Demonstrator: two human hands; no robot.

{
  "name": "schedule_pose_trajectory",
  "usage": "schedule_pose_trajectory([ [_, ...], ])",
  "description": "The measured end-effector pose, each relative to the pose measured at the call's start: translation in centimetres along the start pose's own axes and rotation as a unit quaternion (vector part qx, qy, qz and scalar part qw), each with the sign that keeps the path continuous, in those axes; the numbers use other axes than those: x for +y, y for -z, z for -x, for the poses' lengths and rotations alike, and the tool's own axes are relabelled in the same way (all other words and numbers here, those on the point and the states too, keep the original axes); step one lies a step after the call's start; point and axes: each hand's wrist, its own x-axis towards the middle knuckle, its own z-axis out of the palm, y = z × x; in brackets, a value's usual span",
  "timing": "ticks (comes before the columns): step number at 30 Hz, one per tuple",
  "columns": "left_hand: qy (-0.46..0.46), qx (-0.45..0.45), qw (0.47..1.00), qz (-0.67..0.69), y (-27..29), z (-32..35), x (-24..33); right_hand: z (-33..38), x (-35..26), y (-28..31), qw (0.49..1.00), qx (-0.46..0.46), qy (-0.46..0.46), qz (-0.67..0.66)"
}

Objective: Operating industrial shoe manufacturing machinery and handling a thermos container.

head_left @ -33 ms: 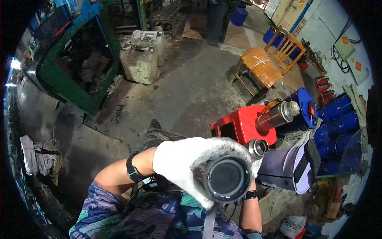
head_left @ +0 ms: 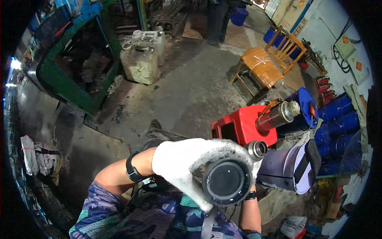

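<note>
While wrapped in white cloth, left hand point(head_left: 179, 163) closed round black cylinder point(head_left: 227, 182).

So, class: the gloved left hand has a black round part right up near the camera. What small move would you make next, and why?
Probably lower the black round part away from the face. The left hand, in a white glove, wraps it, and it hides the right hand, of which only the forearm shows. It also crowds the small metal cylinder beside the red stool.
</note>
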Motion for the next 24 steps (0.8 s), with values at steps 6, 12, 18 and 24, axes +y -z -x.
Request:
schedule_pose_trajectory([
  [6,-0.004,-0.026,0.999,0.024,0.4,-1.7,1.9,1.2,1.6,0.0,0.998,0.033,-0.023,0.038],
  [12,-0.104,-0.084,0.988,0.076,-0.4,-3.1,2.5,1.9,1.6,0.2,0.997,0.037,0.01,0.074],
  [18,-0.018,-0.085,0.99,0.108,-1.0,-1.0,1.6,1.9,1.6,-0.6,0.999,0.04,-0.012,0.008],
  [24,-0.226,-0.132,0.947,0.185,-2.2,-6.6,3.7,2.3,2.1,0.5,0.998,0.061,0.002,0.028],
])
